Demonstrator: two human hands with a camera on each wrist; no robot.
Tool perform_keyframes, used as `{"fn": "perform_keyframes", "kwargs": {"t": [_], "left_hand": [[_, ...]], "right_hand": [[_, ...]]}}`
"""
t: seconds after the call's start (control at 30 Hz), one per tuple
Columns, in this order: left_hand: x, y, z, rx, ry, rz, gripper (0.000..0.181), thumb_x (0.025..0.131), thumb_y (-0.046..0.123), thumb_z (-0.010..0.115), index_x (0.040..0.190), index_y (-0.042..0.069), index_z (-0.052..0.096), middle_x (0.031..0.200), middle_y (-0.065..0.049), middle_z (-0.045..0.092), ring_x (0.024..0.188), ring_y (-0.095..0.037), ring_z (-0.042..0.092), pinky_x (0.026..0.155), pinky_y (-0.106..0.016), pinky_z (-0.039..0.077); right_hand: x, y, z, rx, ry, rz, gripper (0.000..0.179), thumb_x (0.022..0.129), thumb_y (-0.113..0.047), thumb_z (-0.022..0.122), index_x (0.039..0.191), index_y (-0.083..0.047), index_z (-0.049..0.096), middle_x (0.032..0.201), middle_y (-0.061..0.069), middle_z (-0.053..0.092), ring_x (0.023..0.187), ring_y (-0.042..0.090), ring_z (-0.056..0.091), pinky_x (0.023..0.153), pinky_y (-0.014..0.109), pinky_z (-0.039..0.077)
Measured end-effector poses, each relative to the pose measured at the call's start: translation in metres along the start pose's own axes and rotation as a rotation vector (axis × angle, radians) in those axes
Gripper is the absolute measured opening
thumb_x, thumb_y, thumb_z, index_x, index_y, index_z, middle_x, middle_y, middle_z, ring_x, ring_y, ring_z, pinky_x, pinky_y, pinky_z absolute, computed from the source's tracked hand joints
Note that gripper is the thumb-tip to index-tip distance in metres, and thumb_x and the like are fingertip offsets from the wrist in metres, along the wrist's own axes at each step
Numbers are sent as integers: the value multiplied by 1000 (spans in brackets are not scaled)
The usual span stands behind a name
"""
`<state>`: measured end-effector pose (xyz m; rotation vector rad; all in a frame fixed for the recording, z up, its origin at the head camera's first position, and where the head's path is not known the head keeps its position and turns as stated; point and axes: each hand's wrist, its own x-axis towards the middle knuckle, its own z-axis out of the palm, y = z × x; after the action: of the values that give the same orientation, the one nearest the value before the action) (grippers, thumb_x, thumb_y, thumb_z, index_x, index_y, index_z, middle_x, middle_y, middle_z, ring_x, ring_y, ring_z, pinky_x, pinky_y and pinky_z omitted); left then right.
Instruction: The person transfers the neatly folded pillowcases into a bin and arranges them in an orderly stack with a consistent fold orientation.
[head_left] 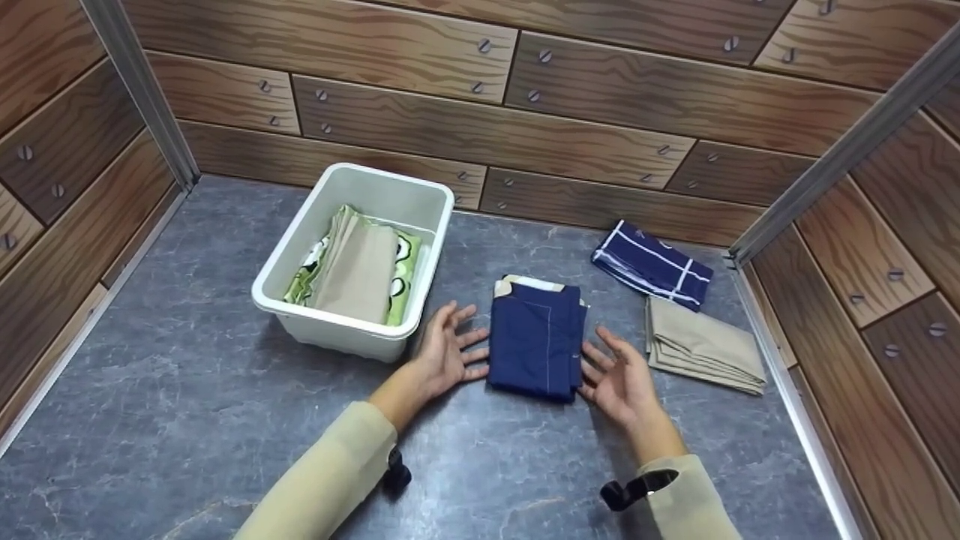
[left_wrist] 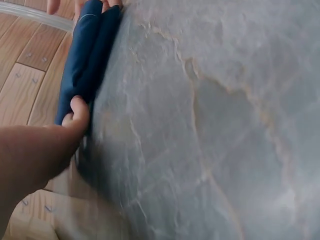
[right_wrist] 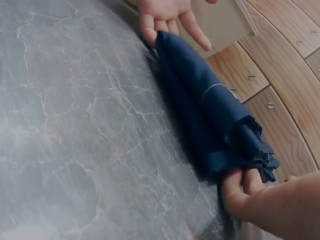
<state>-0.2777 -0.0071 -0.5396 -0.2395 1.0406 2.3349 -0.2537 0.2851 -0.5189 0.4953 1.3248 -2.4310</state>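
Note:
A folded navy blue cloth [head_left: 531, 341], with a thin pale stitch line and a cream-and-white patch at its far edge, lies on the grey marbled surface. My left hand [head_left: 450, 349] is at its left side, palm up, fingers spread toward the edge. At the opposite side my right hand [head_left: 619, 379] has its fingertips at the cloth's edge. In the right wrist view, fingers of the right hand [right_wrist: 242, 192] reach the underside of the layered navy cloth [right_wrist: 200, 110]. The left wrist view has the left thumb [left_wrist: 77, 110] against the cloth's end.
A white plastic tub [head_left: 352, 330] stands left of the hands, holding a beige folded cloth [head_left: 356, 270] over a green patterned cloth [head_left: 405, 270]. At right lie a navy cloth with white lines [head_left: 652, 266] and a beige folded cloth [head_left: 705, 345]. Wood-patterned walls [head_left: 405, 105] enclose the surface.

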Motion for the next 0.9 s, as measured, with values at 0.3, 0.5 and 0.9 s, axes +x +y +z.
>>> {"fn": "perform_keyframes", "kwargs": {"t": [0.3,0.5,0.9], "left_hand": [[7,5,-4,3,-71,-16,72,99,60,27,160,25,17,162,-22,22,146,-47,25,111,-73,22],[12,8,-3,5,-79,-20,71,99,59,26,160,24,17,162,-22,21,143,-51,27,112,-68,27],[9,6,-1,12,-118,-49,73,98,59,28,160,24,15,162,-25,19,141,-54,29,109,-68,33]], "right_hand": [[-3,-7,4,-44,-32,20,55,105,-32,30,157,-23,17,167,12,2,148,33,14,119,63,-2],[-5,-17,13,-87,23,31,33,104,-33,35,136,-29,40,156,8,24,130,26,35,109,60,17],[-4,-11,2,16,1,1,42,103,-29,31,144,-20,36,164,15,-1,143,42,14,119,59,6]]}}
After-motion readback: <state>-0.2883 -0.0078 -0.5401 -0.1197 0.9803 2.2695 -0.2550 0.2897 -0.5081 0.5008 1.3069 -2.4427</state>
